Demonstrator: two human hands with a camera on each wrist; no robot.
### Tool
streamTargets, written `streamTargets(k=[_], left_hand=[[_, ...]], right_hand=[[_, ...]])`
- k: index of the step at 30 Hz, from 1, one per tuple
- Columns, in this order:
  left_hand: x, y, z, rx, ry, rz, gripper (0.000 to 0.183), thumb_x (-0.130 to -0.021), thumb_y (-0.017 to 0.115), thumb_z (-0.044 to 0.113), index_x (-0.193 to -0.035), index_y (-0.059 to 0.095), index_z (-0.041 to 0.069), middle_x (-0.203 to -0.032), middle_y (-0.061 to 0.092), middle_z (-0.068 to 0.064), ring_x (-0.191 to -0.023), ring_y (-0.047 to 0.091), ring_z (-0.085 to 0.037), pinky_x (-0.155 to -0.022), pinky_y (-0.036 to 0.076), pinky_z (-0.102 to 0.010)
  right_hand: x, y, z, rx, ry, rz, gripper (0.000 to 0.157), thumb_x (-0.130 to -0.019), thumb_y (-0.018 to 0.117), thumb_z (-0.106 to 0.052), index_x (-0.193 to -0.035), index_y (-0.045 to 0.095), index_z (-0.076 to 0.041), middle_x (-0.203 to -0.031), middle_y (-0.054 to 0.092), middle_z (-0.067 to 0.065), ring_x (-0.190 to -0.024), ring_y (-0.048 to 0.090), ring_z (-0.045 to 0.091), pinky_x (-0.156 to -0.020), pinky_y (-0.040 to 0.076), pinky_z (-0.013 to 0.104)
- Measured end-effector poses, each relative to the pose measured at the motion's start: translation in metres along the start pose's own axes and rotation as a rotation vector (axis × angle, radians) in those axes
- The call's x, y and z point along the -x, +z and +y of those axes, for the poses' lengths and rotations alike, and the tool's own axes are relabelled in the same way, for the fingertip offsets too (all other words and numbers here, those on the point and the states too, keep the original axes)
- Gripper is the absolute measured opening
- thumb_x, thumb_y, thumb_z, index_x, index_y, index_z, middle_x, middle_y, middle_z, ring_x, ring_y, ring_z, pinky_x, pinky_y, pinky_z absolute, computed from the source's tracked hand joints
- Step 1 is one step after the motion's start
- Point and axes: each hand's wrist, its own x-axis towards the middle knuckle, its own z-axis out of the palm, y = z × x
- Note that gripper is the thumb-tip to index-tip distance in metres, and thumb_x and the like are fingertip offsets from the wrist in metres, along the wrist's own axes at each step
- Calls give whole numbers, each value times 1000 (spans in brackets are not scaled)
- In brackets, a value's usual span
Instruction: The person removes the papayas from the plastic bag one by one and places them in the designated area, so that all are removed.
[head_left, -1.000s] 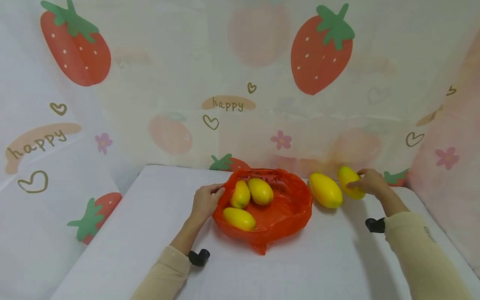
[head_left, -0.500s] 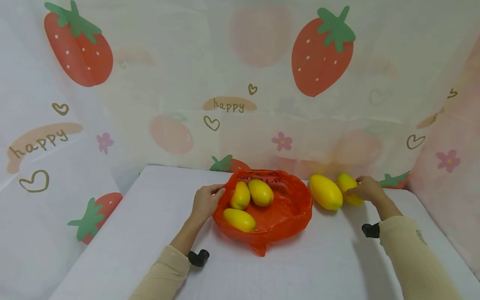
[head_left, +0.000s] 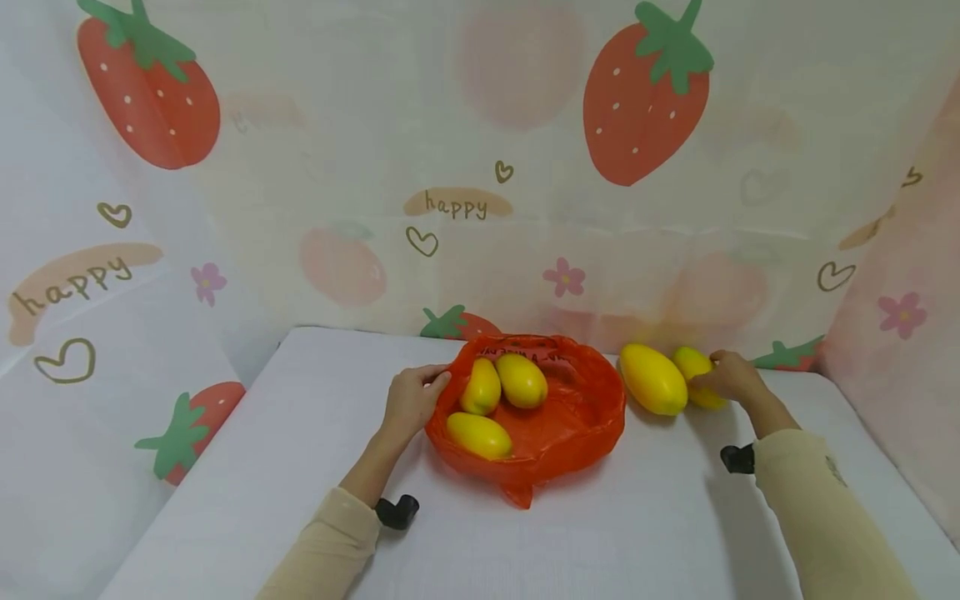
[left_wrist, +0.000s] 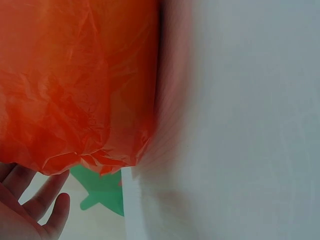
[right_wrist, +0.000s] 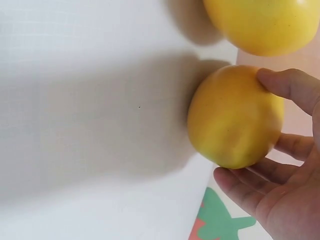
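My left hand (head_left: 410, 406) pinches the left rim of a red plastic bag (head_left: 570, 429), which stands with its mouth spread wide. Three yellow mangoes lie in the bag's left half, one of them the front mango (head_left: 478, 436). In the left wrist view, lower fingers (left_wrist: 42, 200) lie against the bag's side; the pinch itself is out of that frame. To the right of the bag, my right hand (head_left: 735, 379) grips a yellow mango (right_wrist: 235, 117) on the table, its thumb on one side and fingertips on the other. Another mango (head_left: 652, 380) rests between that one and the bag.
The white table (head_left: 615, 542) ends close behind the bag and mangoes, against a strawberry-print curtain (head_left: 465, 275). More curtain hangs at both sides. A black wrist mount (head_left: 397, 512) sits on the left forearm and another black mount (head_left: 738, 459) on the right.
My right hand has brought its mango slightly down and nearer onto the table, beside the other loose mango. The left hand, the bag and its mangoes have stayed in place.
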Motion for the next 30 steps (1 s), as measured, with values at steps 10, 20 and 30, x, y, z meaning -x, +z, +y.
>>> streamTargets(k=[10, 20, 30], left_hand=[[0, 0, 2, 7, 5, -2, 30, -98, 59, 23, -120, 70, 6, -115, 72, -13, -108, 67, -29, -93, 56, -41], [0, 0, 1, 10, 8, -1, 29, -97, 59, 22, -119, 70, 6, -114, 72, -13, -107, 67, -30, -93, 56, -41], [-1, -2, 0, -1, 0, 1, 29, -98, 59, 23, -118, 71, 6, -114, 72, -13, -107, 67, -30, -94, 56, -42]], right_hand=[[3, -2, 0, 22, -4, 9, 77, -87, 62, -25, -135, 30, 25, -134, 39, 45, -116, 43, 54, -107, 36, 63], [8, -9, -1, 9, -5, -17, 80, -95, 54, -38, -139, 26, 22, -140, 30, 45, -125, 36, 57, -109, 33, 65], [17, -19, -14, 1, -39, 24, 75, -98, 51, -43, -142, 29, 14, -139, 34, 45, -121, 43, 55, -101, 43, 63]])
